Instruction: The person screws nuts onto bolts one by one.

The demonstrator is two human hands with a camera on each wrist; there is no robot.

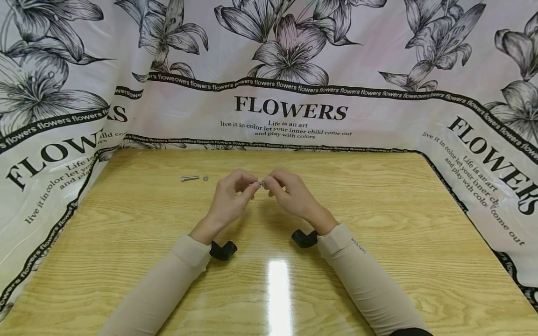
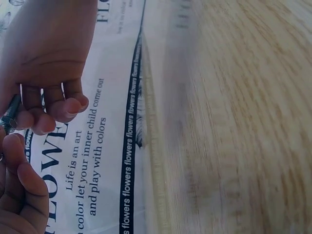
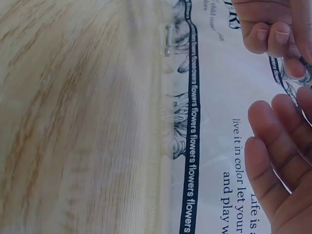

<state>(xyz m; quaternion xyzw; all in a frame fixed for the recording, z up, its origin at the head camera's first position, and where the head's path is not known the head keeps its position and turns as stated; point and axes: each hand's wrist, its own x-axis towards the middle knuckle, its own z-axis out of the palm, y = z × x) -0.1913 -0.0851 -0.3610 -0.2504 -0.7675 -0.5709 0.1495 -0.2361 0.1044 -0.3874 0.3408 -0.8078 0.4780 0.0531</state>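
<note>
In the head view both hands meet above the table. My left hand (image 1: 229, 196) and right hand (image 1: 294, 193) pinch a small metal bolt (image 1: 261, 183) between them, thumb and fingertips at each end. The left wrist view shows the threaded bolt (image 2: 13, 108) running toward the right hand (image 2: 53, 53). A hexagonal part sits by the fingertips of the left hand (image 2: 27, 190); whether it is a nut or the bolt's head I cannot tell. Fingers mostly hide the bolt in the right wrist view, with the right hand (image 3: 282, 165) below the left hand (image 3: 273, 29).
Left of the hands, a second bolt (image 1: 190, 178) lies on the wooden table (image 1: 378, 261) beside a loose nut (image 1: 205, 178). A flower-printed cloth (image 1: 290, 109) surrounds the back and sides. Black wrist cameras are under each wrist.
</note>
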